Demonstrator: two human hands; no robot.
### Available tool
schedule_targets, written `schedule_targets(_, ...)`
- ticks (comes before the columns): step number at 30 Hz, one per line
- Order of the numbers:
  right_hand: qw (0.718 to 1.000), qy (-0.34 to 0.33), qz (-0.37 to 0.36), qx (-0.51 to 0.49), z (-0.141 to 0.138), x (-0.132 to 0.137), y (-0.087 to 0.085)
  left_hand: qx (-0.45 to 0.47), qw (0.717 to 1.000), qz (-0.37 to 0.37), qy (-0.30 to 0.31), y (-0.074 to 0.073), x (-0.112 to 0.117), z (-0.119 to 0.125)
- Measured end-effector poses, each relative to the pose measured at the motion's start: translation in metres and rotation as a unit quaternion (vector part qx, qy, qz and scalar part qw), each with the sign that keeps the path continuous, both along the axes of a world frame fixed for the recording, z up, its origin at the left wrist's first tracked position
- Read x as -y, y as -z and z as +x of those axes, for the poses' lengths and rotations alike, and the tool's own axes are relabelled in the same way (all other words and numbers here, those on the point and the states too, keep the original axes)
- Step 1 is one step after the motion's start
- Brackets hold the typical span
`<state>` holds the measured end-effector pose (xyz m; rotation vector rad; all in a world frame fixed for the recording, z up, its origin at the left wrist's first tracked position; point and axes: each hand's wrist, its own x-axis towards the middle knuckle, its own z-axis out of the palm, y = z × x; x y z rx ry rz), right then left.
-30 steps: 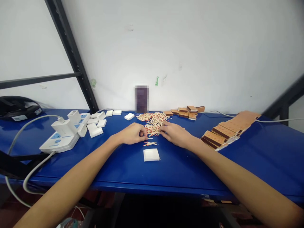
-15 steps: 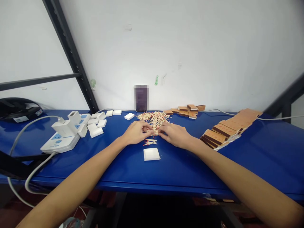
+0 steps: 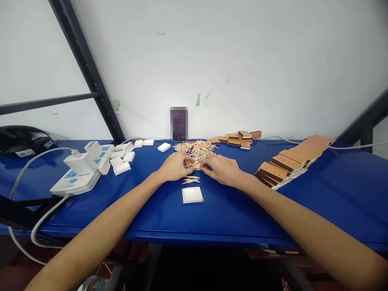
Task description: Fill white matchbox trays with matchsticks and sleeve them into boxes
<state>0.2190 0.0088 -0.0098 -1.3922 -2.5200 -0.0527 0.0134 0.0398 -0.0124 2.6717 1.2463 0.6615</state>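
Note:
A heap of red-tipped matches (image 3: 198, 148) lies on the blue table in front of me. At its near edge, my left hand (image 3: 176, 165) has its thumb and fingers curled together around some matches. Facing it, my right hand (image 3: 220, 167) pinches at matches from the other side, its fingertips close to the left ones. How many matches each hand grips is hidden by the fingers. Just below the hands a small group of loose matches (image 3: 190, 180) lies crosswise. Closer to me rests a white matchbox tray (image 3: 192, 195), lying flat.
Several white inner trays (image 3: 121, 165) lie at left beside a power strip (image 3: 75, 180) with plugs and cables. A dark pixelated device (image 3: 179, 124) leans on the wall. Brown matchboxes (image 3: 239, 138) are piled behind; a long overlapping row of matchbox sleeves (image 3: 291, 159) lies at right.
Both hands stay at the near edge of the heap, with fingertips shifted slightly. The whole view has moved a little; the tray and loose matches lie as before.

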Motion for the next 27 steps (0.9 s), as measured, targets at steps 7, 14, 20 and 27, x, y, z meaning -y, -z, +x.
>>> schedule_targets(7, 0.999, -0.001, -0.018, -0.032, 0.001, -0.005, 0.005, 0.026, 0.999, -0.011, 0.033, 0.001, -0.002, -0.003)
schedule_targets(14, 0.998, -0.026, -0.020, -0.057, 0.002, -0.006, 0.009, 0.010, 0.997, 0.007, 0.072, -0.002, -0.003, -0.005)
schedule_targets(20, 0.995, -0.061, -0.027, -0.072, 0.002, -0.001, 0.009, -0.052, 0.992, 0.023, 0.108, -0.013, 0.011, -0.010)
schedule_targets(27, 0.991, -0.095, -0.028, -0.090, 0.002, 0.003, 0.008, -0.034, 0.985, -0.041, 0.162, -0.016, 0.014, -0.019)
